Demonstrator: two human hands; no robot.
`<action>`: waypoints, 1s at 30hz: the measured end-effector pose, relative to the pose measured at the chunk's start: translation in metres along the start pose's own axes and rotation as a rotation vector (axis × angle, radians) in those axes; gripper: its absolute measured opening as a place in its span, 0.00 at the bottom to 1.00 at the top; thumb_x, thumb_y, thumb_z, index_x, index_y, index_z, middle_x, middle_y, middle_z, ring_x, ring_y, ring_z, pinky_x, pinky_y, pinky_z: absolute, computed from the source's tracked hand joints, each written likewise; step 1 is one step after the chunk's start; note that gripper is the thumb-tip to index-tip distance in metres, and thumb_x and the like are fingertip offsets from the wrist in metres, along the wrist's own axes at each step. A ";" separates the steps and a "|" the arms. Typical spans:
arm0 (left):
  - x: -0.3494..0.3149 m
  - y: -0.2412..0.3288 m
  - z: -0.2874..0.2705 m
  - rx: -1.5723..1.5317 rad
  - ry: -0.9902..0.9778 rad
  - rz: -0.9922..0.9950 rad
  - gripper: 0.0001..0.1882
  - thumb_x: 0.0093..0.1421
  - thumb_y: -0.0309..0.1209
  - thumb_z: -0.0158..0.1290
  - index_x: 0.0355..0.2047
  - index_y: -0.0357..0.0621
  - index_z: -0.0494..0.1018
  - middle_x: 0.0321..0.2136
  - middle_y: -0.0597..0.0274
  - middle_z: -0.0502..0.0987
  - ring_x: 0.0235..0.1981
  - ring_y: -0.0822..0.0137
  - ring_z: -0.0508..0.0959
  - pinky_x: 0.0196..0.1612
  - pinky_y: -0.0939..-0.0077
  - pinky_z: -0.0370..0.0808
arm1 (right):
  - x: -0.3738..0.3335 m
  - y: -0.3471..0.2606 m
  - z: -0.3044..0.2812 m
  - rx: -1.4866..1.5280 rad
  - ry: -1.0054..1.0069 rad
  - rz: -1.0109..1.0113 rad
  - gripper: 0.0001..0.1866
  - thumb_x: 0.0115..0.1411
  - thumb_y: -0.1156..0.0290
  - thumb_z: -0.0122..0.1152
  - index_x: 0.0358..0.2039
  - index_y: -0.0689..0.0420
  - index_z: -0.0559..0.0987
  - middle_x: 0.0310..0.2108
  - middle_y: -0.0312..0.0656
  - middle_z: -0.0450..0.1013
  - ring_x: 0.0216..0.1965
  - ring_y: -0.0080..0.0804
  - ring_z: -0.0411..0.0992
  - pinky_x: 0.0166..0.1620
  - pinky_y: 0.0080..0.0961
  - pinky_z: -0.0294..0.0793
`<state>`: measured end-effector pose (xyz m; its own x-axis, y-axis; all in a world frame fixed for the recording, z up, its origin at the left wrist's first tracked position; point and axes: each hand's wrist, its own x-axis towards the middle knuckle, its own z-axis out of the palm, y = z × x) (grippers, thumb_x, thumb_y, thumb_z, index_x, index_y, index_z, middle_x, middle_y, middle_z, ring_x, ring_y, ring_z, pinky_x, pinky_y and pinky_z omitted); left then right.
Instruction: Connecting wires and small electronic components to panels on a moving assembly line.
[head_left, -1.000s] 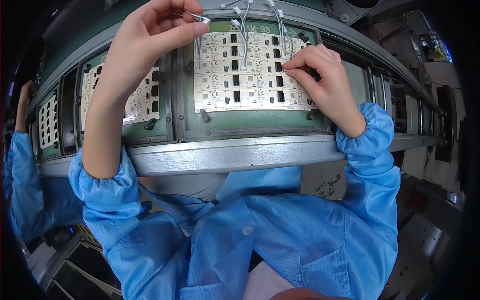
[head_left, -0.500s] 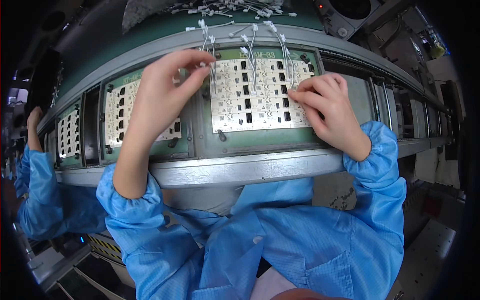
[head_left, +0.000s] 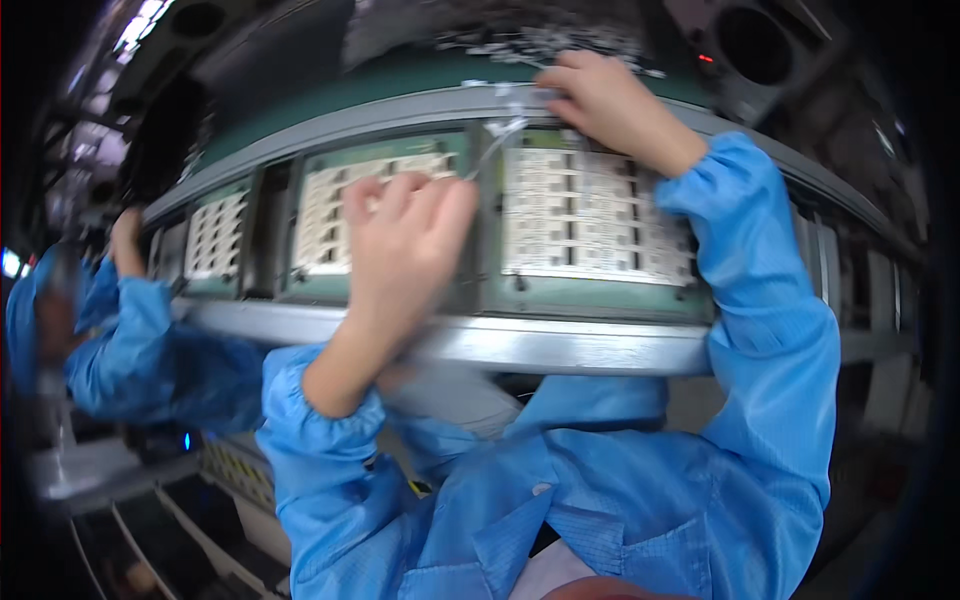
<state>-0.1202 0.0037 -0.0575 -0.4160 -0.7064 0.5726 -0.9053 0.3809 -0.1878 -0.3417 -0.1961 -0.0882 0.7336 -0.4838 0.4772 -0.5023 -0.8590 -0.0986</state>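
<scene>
Two bare hands of yours are in view, both a little blurred. Your left hand (head_left: 400,245) is at the gap between two panels, and its grip looks closed: thumb and forefinger seem to pinch the lower end of a white cable (head_left: 493,150). This cable rises slanting to the right, toward a white connector (head_left: 513,125) near the top left corner of the nearest panel (head_left: 545,215). Your right hand (head_left: 610,108) is above the far rail (head_left: 400,110), fingers bent and pointing left; I cannot tell how far its grip is open, or whether it has hold of something.

The nearest panel lies flat in a green fixture (head_left: 600,296), behind the near rail (head_left: 540,340). To its left a second panel (head_left: 330,215) lies in similar fixture. Beyond the far rail, a heap of white connectors (head_left: 560,45) is spread on the green worktop (head_left: 350,92). At far left, a co-worker's hand (head_left: 127,240) is raised beside the line.
</scene>
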 end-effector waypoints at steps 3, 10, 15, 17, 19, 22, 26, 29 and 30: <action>0.002 0.001 -0.002 0.011 0.193 -0.023 0.09 0.52 0.30 0.55 0.35 0.49 0.74 0.32 0.70 0.78 0.39 0.68 0.77 0.47 0.58 0.65 | -0.003 0.017 0.009 0.104 -0.060 0.033 0.06 0.60 0.75 0.63 0.37 0.61 0.79 0.36 0.47 0.72 0.39 0.46 0.75 0.43 0.37 0.75; -0.011 0.024 0.043 -0.129 0.059 0.059 0.02 0.51 0.29 0.54 0.25 0.47 0.72 0.25 0.63 0.74 0.33 0.61 0.74 0.45 0.57 0.66 | 0.011 0.026 -0.018 0.410 0.128 0.126 0.06 0.65 0.73 0.62 0.41 0.59 0.77 0.37 0.34 0.72 0.37 0.22 0.71 0.42 0.22 0.70; -0.013 0.013 0.052 -0.344 -0.052 -0.110 0.01 0.54 0.30 0.56 0.27 0.50 0.77 0.26 0.65 0.79 0.37 0.60 0.78 0.44 0.55 0.64 | 0.019 -0.001 -0.083 0.497 0.538 0.090 0.04 0.63 0.76 0.62 0.37 0.62 0.80 0.28 0.32 0.74 0.28 0.19 0.70 0.32 0.17 0.69; -0.016 0.011 0.042 -0.421 -0.063 -0.197 0.01 0.55 0.31 0.60 0.29 0.52 0.80 0.28 0.67 0.82 0.40 0.61 0.78 0.47 0.55 0.63 | 0.007 -0.020 -0.105 0.484 0.467 0.163 0.04 0.65 0.74 0.63 0.37 0.58 0.78 0.28 0.27 0.69 0.29 0.12 0.64 0.32 0.13 0.63; -0.015 0.013 0.038 -0.477 -0.084 -0.257 0.03 0.55 0.32 0.63 0.31 0.54 0.81 0.29 0.70 0.82 0.42 0.62 0.78 0.51 0.55 0.61 | -0.017 -0.035 -0.117 0.592 0.418 0.239 0.04 0.65 0.74 0.63 0.38 0.59 0.78 0.30 0.27 0.70 0.30 0.12 0.64 0.32 0.12 0.61; -0.001 0.026 0.045 -0.551 -0.083 -0.213 0.04 0.55 0.30 0.63 0.32 0.54 0.82 0.27 0.72 0.81 0.44 0.62 0.77 0.54 0.57 0.59 | -0.057 -0.034 -0.120 0.514 0.453 0.201 0.04 0.64 0.75 0.64 0.38 0.60 0.78 0.32 0.29 0.70 0.32 0.14 0.66 0.34 0.13 0.65; -0.015 0.020 0.044 -0.431 -0.113 -0.200 0.04 0.54 0.31 0.64 0.32 0.56 0.83 0.33 0.75 0.80 0.47 0.63 0.73 0.53 0.59 0.58 | -0.084 -0.038 -0.094 0.438 0.396 0.286 0.05 0.64 0.75 0.64 0.38 0.60 0.78 0.33 0.32 0.70 0.32 0.16 0.68 0.35 0.16 0.68; -0.016 0.019 0.042 -0.378 -0.132 -0.206 0.04 0.54 0.32 0.65 0.31 0.57 0.84 0.39 0.78 0.79 0.48 0.63 0.71 0.53 0.60 0.57 | -0.088 -0.038 -0.092 0.458 0.410 0.282 0.05 0.63 0.74 0.65 0.37 0.61 0.78 0.33 0.33 0.71 0.33 0.18 0.70 0.37 0.17 0.70; -0.014 0.020 0.042 -0.366 -0.126 -0.212 0.04 0.54 0.33 0.65 0.31 0.57 0.84 0.38 0.77 0.79 0.48 0.63 0.71 0.53 0.60 0.57 | -0.088 -0.038 -0.093 0.487 0.417 0.273 0.05 0.63 0.74 0.65 0.37 0.61 0.78 0.33 0.33 0.72 0.33 0.18 0.71 0.37 0.18 0.71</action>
<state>-0.1361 -0.0039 -0.1026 -0.2523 -0.8502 0.4620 -0.8912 0.3901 0.2313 -0.4300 -0.1056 -0.0455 0.3240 -0.6721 0.6658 -0.3100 -0.7403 -0.5965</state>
